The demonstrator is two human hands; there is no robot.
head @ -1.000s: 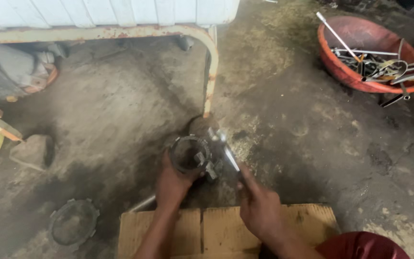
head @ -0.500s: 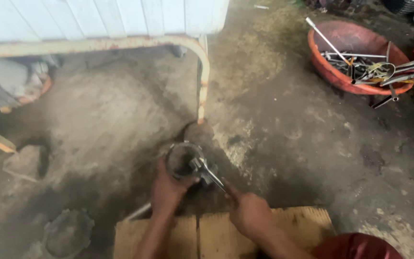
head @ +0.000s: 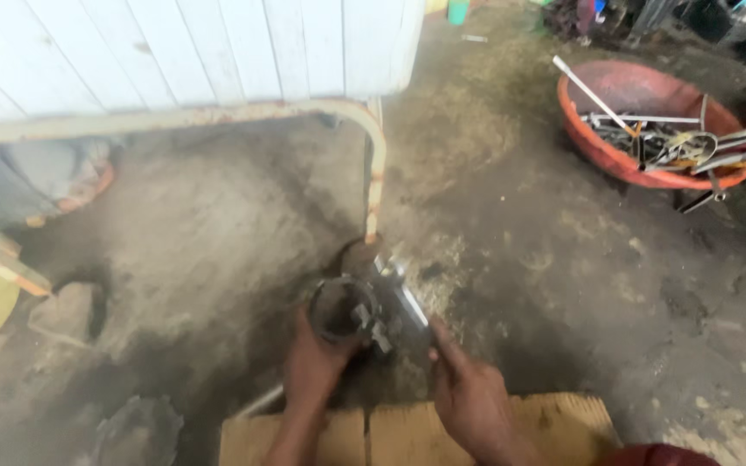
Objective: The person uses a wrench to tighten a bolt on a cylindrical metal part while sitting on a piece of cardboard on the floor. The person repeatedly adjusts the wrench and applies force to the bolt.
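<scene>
Left hand (head: 317, 371) was wrapped around a round metal part (head: 343, 309) on the dirt floor (head: 218, 242), just past the wooden board (head: 407, 436). Right hand (head: 468, 401) had fingers pinching a shiny metal tool (head: 403, 293) w/ its tip against the part. Orange basin (head: 602, 142) at the far right was full of wrenches (head: 684, 142) & other metal tools.

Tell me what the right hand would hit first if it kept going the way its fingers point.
The right hand points up and left along the slim silvery metal tool it grips. Straight on, it would probably first meet the dark round metal part that the left hand steadies, though depth is unclear.
</scene>
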